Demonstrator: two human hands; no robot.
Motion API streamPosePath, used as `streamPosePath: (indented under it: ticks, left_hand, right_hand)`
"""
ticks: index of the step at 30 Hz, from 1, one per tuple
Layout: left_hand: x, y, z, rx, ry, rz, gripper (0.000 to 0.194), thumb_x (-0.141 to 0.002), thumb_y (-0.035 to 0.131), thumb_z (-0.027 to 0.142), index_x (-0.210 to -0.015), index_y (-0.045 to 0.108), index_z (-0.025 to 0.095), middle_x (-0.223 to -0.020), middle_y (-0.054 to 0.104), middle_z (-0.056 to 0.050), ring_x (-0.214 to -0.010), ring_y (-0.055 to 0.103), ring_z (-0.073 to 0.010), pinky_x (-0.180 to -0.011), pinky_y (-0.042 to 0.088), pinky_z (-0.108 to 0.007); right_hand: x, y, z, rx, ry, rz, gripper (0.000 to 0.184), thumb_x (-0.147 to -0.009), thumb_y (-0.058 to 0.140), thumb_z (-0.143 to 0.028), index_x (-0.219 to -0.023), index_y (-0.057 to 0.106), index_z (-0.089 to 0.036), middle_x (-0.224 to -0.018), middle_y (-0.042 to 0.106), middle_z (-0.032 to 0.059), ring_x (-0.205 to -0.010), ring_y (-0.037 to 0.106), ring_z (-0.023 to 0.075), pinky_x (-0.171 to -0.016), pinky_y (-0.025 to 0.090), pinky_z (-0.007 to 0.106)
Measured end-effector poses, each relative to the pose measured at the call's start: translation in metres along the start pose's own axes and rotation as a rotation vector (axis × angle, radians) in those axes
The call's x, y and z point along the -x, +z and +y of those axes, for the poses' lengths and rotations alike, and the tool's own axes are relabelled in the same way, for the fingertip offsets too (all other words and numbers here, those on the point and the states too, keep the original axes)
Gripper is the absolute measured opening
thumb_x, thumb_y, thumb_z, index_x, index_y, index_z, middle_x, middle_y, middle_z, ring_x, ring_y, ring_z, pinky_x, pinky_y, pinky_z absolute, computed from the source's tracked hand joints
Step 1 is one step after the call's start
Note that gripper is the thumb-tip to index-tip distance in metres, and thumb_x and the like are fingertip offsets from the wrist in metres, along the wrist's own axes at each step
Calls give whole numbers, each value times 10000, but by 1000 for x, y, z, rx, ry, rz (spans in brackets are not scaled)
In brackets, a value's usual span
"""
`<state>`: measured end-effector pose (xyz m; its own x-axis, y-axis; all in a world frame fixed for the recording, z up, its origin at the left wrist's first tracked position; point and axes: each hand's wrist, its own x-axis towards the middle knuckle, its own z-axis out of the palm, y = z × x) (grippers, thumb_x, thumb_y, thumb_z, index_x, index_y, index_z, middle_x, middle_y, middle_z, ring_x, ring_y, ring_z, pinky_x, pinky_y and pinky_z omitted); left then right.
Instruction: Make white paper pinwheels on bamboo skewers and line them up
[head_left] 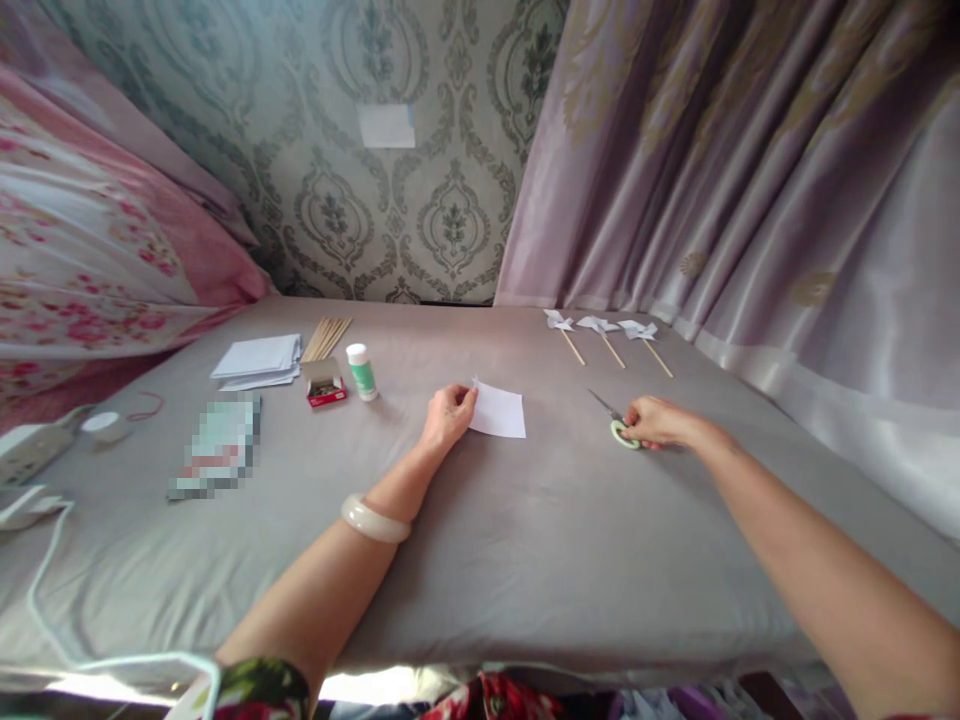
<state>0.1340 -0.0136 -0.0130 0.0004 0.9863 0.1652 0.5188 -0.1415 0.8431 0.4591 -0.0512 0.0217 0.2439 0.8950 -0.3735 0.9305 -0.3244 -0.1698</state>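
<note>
A small white sheet of paper is pinched at its left edge by my left hand, low over the grey cloth. Off to the right, my right hand has its fingers closed on the pale green handles of a pair of scissors. The blades point up and left, toward the paper but apart from it. Whether the scissors rest on the cloth I cannot tell. Beyond them lie three paper pinwheels on sticks, the middle pinwheel among them.
On the left are a stack of white paper, wooden sticks, an open small red box, a green-and-white glue bottle and a blurred packet. A power strip with a white cable sits far left. Curtains hang right.
</note>
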Motion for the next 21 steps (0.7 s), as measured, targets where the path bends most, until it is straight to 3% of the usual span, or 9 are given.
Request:
streamPosePath:
  ticks: [7,10,12,14,17,21]
  left_hand:
    - [9,-21,0,-57,-18,65,212,-795,537,246,-826,712,130,-810,728,-89,-762,648,-194,-719,477,-273]
    - [16,-42,-1,-51,-24,143,187,-783,540,243,-796,696,141,-784,716,-71,-742,637,-179,-722,469,-266]
    - [18,-56,-5,-2,-32,282,178,-784,539,269,-780,670,148,-759,696,-56,-726,623,-169,-709,462,-261]
    - [17,-67,-10,48,-47,468,153,-777,549,287,-769,629,157,-730,662,-39,-697,599,-158,-688,454,-258]
    - [10,-79,-21,31,-70,686,111,-755,580,284,-783,562,178,-737,602,-14,-678,557,-145,-687,447,-264]
    - [0,-87,-39,-70,-87,833,224,-708,648,273,-858,511,178,-830,543,-28,-743,523,-163,-751,445,-306]
  right_hand:
    - [21,-1,11,77,-12,24,55,-762,590,-210,-760,614,-161,-519,577,-9,-473,554,123,-464,370,214]
    - [35,-2,6,207,-105,263,103,-741,627,-285,-763,635,-186,-784,680,65,-725,639,202,-547,390,254]
    - [42,1,-9,186,-170,416,136,-807,555,-299,-818,654,-206,-921,691,86,-814,643,228,-602,410,284]
    - [45,9,-32,99,-336,488,181,-854,489,-273,-850,660,-215,-936,695,77,-808,641,216,-661,432,298]
    - [43,29,-76,-20,-657,489,204,-876,466,-245,-906,663,-207,-947,698,71,-905,626,217,-823,443,317]
    - [36,55,-126,-94,-824,496,203,-861,496,-204,-976,662,-193,-1029,692,85,-990,603,235,-883,447,348]
